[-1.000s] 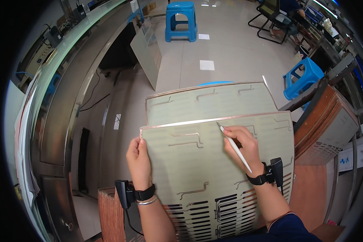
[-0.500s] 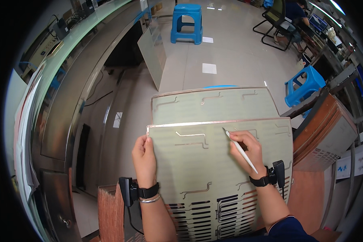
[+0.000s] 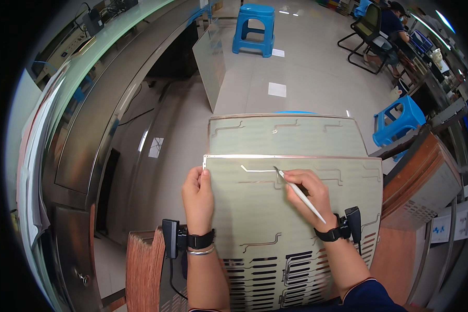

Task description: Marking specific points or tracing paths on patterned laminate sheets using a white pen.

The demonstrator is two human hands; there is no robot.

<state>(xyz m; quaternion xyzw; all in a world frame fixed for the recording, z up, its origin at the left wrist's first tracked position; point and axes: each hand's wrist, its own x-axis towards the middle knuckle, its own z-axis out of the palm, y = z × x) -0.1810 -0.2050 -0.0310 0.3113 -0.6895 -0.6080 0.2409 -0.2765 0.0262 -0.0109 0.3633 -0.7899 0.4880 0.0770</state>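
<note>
A large pale green circuit panel [image 3: 249, 213] with copper traces and rows of dark slots lies tilted in front of me. My left hand [image 3: 198, 195] grips its upper left edge, thumb on the front face and fingers curled round the side. A white craft knife [image 3: 308, 204] with a thin dark tip is held like a pen in my right hand [image 3: 311, 192]. Its tip sits at the right part of the shiny upper trace, close to the panel's top edge. Behind this panel another similar panel [image 3: 286, 136] shows its upper part.
Stacks of reddish-brown boards stand at the lower left [image 3: 144, 270] and on the right [image 3: 413, 174]. A long metal bench [image 3: 96, 125] runs along the left. Blue stools stand ahead [image 3: 254, 31] and at the right [image 3: 399, 120]. A person [image 3: 392, 23] sits at the far right.
My right hand has moved the knife tip left across the panel, onto the upper trace. The view has shifted a little; my left hand still grips the edge.
</note>
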